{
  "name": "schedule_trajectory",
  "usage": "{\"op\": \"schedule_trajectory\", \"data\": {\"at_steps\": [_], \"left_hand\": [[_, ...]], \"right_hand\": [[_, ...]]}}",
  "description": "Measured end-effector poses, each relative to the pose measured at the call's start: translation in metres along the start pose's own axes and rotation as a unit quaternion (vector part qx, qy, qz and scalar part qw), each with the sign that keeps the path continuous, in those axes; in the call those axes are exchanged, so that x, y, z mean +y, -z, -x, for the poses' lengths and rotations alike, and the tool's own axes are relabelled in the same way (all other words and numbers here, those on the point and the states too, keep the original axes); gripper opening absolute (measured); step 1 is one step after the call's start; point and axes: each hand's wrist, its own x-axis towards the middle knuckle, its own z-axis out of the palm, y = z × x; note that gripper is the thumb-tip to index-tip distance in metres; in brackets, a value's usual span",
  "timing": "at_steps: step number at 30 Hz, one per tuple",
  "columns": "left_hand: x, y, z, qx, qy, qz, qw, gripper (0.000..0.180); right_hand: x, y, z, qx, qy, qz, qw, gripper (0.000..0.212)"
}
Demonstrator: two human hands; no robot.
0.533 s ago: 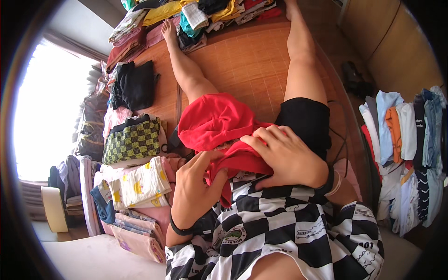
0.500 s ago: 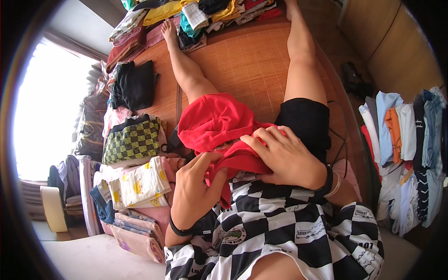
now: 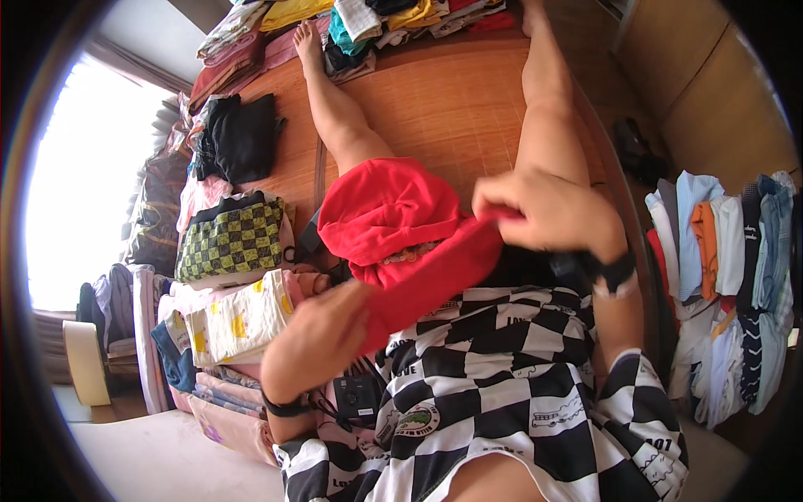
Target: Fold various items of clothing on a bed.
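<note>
A red garment [image 3: 389, 205] lies across my lap, its far part bunched into a rounded, hood-like shape. A bit of print shows in its middle. The near edge is pulled out into a straight, taut band between my hands. My left hand [image 3: 318, 335], blurred by motion, is closed on the lower left end of that band. At the upper right end my right hand [image 3: 548, 209] pinches the cloth, also blurred. The garment's underside is hidden.
Folded clothes are stacked at left, among them a green-black checkered piece [image 3: 234, 238] and a white-yellow printed cloth [image 3: 242, 318]. Black folded clothing [image 3: 238, 138] lies farther off. More piles stand at the far edge of the brown mat [image 3: 435, 100]. Clothes [image 3: 707, 243] hang at right.
My hands have moved apart, left hand down and left, right hand up and right. The garment's near edge, crumpled before, is now stretched between them.
</note>
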Motion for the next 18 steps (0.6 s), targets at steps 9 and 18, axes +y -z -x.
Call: {"op": "schedule_trajectory", "data": {"at_steps": [9, 18], "left_hand": [[-0.162, 0.027, -0.11, 0.187, 0.116, 0.024, 0.975, 0.02], [-0.2, -0.047, -0.088, 0.116, 0.347, 0.413, 0.834, 0.072]], "right_hand": [[0.133, -0.032, -0.186, 0.228, -0.089, -0.093, 0.965, 0.043], [0.176, -0.089, -0.166, -0.049, -0.257, -0.267, 0.927, 0.092]]}}
